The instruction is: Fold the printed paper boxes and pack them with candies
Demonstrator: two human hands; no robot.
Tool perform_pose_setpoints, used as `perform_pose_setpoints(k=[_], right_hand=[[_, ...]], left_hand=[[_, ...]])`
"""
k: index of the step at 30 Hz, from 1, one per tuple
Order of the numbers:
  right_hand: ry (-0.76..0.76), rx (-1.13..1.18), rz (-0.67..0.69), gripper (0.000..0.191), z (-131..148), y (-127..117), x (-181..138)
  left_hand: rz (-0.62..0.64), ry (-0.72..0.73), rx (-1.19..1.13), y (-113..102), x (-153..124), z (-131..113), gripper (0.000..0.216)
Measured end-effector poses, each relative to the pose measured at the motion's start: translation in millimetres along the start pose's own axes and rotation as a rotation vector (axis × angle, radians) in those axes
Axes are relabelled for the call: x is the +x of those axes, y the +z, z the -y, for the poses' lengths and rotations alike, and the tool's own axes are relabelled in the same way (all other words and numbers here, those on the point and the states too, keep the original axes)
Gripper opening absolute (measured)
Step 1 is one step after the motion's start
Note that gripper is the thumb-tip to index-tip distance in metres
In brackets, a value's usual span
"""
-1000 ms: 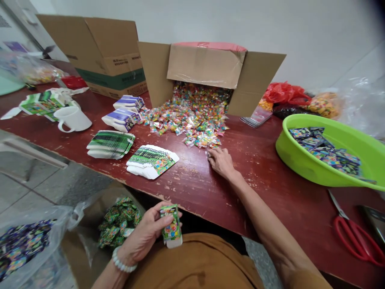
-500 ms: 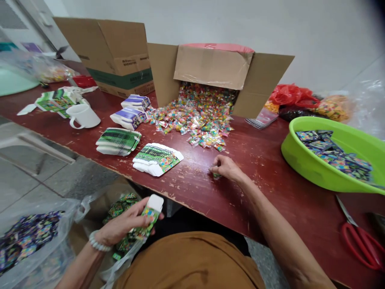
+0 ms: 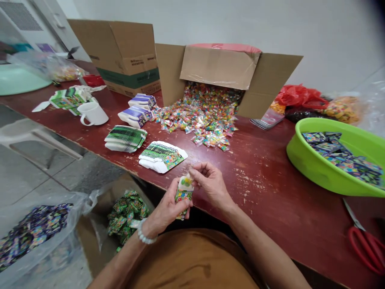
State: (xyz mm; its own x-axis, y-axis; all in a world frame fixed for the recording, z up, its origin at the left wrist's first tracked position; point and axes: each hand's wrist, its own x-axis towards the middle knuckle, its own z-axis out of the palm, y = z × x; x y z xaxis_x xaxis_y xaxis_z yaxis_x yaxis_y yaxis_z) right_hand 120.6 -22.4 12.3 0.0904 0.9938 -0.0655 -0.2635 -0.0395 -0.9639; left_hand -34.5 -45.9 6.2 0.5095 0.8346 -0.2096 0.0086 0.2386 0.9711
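My left hand (image 3: 168, 206) is closed around a small green printed box (image 3: 183, 195), held upright at the table's near edge. My right hand (image 3: 209, 182) pinches a small wrapped candy (image 3: 187, 180) at the box's open top. A pile of colourful wrapped candies (image 3: 203, 120) spills from a tipped cardboard box (image 3: 222, 66) onto the red-brown table (image 3: 261, 176). Two stacks of flat green box blanks (image 3: 162, 155) lie just beyond my hands.
A lime green basin (image 3: 319, 168) with dark printed packets stands at the right, red scissors (image 3: 365, 241) near it. A white mug (image 3: 93, 113), folded purple boxes (image 3: 138, 112) and another carton (image 3: 120, 52) stand at the left. Bags of filled packets (image 3: 124, 212) sit below the table edge.
My right hand drew back from the candy pile with a candy to the box. My left hand rose from beside the bag, bringing the box up to the table edge.
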Motion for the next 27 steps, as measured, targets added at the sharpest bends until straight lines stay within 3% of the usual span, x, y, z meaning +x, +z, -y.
perform_pose_setpoints(k=[5,10,13,17,20,22,25,27], right_hand=[[-0.194,-0.362,0.079,0.016,-7.2,-12.4,-6.1],[-0.546,-0.629,0.245,0.008,3.2,-23.1,0.5],[-0.599,-0.729,0.35,0.01,11.1,-23.1,2.8],[-0.447,-0.636,0.433,0.015,15.4,-19.7,-1.8],[-0.267,-0.398,0.251,0.017,11.5,-21.1,-3.5],[-0.129,-0.242,0.207,0.023,6.0,-23.3,-2.7],[0.094,-0.03,0.363,0.04,-2.4,-24.6,-2.0],[0.167,0.049,0.436,0.043,-5.7,-23.1,-3.4]], left_hand=[[-0.028,0.005,-0.059,0.2,-0.3,1.2,0.039],[0.024,-0.027,-0.109,-3.0,1.1,2.5,0.037],[0.033,-0.038,-0.125,-1.6,2.3,0.9,0.035],[-0.005,-0.054,-0.323,-0.3,7.3,-3.3,0.042],[-0.02,-0.093,-0.478,-1.5,12.9,-7.3,0.043],[-0.024,-0.115,-0.514,-1.3,15.8,-8.3,0.044],[-0.019,-0.121,-0.523,1.9,18.0,-5.3,0.038],[-0.031,-0.113,-0.51,4.4,18.3,-1.5,0.036]])
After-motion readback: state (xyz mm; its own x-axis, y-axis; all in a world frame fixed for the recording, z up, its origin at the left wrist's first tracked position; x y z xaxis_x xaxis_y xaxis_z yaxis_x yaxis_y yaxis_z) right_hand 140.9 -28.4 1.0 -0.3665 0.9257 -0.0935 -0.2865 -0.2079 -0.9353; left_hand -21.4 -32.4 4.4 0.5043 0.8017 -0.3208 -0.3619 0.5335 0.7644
